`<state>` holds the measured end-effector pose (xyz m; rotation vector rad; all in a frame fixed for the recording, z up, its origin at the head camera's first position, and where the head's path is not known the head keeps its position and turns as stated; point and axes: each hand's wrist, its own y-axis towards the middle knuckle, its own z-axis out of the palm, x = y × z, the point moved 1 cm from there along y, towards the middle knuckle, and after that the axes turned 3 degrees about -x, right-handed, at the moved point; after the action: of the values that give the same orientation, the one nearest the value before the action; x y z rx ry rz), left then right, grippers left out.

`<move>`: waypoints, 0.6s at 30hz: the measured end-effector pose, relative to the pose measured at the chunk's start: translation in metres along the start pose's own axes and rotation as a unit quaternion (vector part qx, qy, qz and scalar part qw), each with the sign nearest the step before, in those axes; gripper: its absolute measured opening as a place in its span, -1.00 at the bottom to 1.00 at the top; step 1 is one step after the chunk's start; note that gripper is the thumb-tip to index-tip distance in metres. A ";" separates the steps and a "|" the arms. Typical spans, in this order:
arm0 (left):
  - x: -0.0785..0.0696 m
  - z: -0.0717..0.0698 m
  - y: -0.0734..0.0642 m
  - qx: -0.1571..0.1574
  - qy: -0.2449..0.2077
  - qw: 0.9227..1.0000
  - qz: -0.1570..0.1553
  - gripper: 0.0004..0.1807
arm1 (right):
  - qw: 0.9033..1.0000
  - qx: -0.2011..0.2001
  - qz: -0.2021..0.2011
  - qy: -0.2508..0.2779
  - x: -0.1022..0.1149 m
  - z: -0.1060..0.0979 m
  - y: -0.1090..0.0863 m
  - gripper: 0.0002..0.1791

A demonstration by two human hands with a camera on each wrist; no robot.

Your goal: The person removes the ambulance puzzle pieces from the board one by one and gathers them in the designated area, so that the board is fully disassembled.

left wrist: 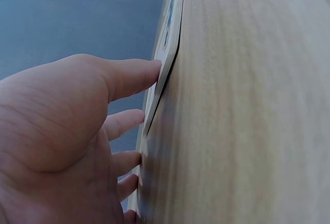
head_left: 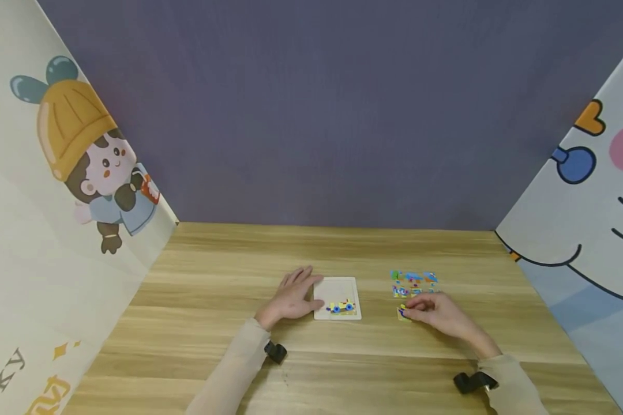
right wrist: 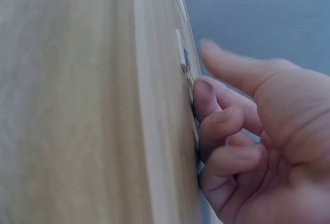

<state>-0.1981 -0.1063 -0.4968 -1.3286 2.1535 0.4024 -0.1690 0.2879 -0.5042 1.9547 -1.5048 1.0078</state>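
Observation:
My left hand (head_left: 293, 297) rests at the left edge of a square, light puzzle board (head_left: 337, 286), its thumb pressing the board's rim in the left wrist view. Along the board's bottom right lie fitted pieces picturing a yellow vehicle (head_left: 341, 307) with blue wheels. My right hand (head_left: 441, 314) is over a small yellow-and-blue puzzle piece (head_left: 401, 314) on the table. In the right wrist view its bent index fingertip is right at the piece (right wrist: 182, 53), while the thumb stands apart from that finger. The other fingers are loosely curled near the tabletop.
Several loose, colourful puzzle pieces (head_left: 413, 278) lie in rows just beyond my right hand. The wooden table (head_left: 228, 253) meets a dark back panel (head_left: 311, 115). White side walls with cartoon figures (head_left: 104, 173) stand at left and right.

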 end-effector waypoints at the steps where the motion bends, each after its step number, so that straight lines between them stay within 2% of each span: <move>1: 0.000 0.000 0.001 -0.002 0.002 1.000 0.001 -0.28 | 1.000 0.002 0.000 0.004 0.000 -0.001 0.000 -0.70; 5: 0.001 -0.001 0.003 -0.004 0.011 1.000 -0.003 -0.27 | 1.000 0.009 -0.001 0.018 0.001 -0.001 0.001 -0.65; 12: -0.002 -0.002 0.001 0.001 0.007 1.000 -0.007 -0.28 | 1.000 0.013 -0.006 0.002 0.000 -0.002 0.001 -0.63; 18: 0.000 0.000 0.002 0.001 0.011 1.000 0.000 -0.28 | 1.000 0.014 -0.012 0.018 0.000 -0.001 -0.001 -0.63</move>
<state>-0.1994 -0.1053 -0.4966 -1.3371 2.1720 0.3878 -0.1687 0.2889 -0.5038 1.9582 -1.4524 1.0540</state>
